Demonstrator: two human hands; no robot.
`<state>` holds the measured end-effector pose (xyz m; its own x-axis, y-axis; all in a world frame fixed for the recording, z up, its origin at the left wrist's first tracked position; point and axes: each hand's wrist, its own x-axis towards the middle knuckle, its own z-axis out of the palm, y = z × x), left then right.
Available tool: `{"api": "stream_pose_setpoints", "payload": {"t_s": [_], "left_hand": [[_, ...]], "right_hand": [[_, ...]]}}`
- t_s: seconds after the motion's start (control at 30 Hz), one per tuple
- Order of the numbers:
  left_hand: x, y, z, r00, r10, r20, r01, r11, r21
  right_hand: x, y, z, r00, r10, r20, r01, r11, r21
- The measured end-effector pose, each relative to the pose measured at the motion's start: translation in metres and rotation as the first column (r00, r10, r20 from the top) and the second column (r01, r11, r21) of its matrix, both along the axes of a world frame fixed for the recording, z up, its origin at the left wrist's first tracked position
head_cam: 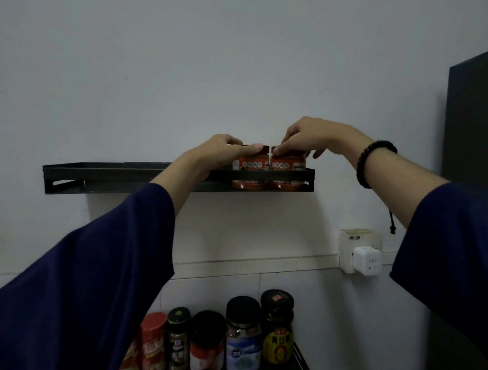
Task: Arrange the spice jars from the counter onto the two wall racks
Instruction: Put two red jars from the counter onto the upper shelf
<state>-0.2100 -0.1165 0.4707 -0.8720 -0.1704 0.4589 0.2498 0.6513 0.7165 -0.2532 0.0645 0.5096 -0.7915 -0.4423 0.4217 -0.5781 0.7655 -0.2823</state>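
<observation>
On the upper rack (100, 173), toward its right end, two short red jars stand upright side by side, nearly touching, with only a thin strip of wall showing between them. Left hand (224, 152) wraps the left jar (251, 165) from the left side, its thumb laid flat across the red lid and its other fingers curled behind, out of sight. Right hand (311, 137) comes down over the right jar (288, 166) from above, fingertips pressed to the lid's front edge and one finger hanging loose past the jar's right side. Both jars have red lids, orange-red contents and a white label band with small print too blurred to read; the rack's black front rail crosses their lower halves. A dark beaded bracelet (371, 161) circles the right wrist, and both arms wear dark blue sleeves. Below, the lower rack (302, 363) already carries a row of taller jars and bottles.
</observation>
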Motion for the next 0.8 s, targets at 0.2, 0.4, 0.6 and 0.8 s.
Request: {"api": "stream_pose_setpoints", "payload": {"t_s": [0.2, 0.4, 0.6, 0.8], "left_hand": [[-0.0012, 0.0047, -0.0048, 0.996, 0.045, -0.071, -0.048, 0.998, -0.036], [0.0023, -0.0009, -0.0017, 0.999, -0.03, -0.027, 0.029, 0.999, -0.02], [0.0024, -0.0046, -0.0008, 0.998, -0.053, -0.016, 0.052, 0.998, -0.028], [0.0006, -0.0044, -0.0002, 0.998, -0.057, -0.001, 0.057, 0.998, -0.021]], "right_hand": [[0.0, 0.0007, 0.0028, 1.0, -0.002, 0.004, 0.001, 1.0, 0.022], [0.0022, 0.0029, 0.0089, 0.998, 0.006, 0.055, -0.009, 0.998, 0.06], [0.0022, 0.0073, 0.0085, 0.996, 0.025, 0.086, -0.03, 0.997, 0.066], [0.0036, 0.0049, 0.0064, 0.997, 0.011, 0.07, -0.017, 0.996, 0.088]]}}
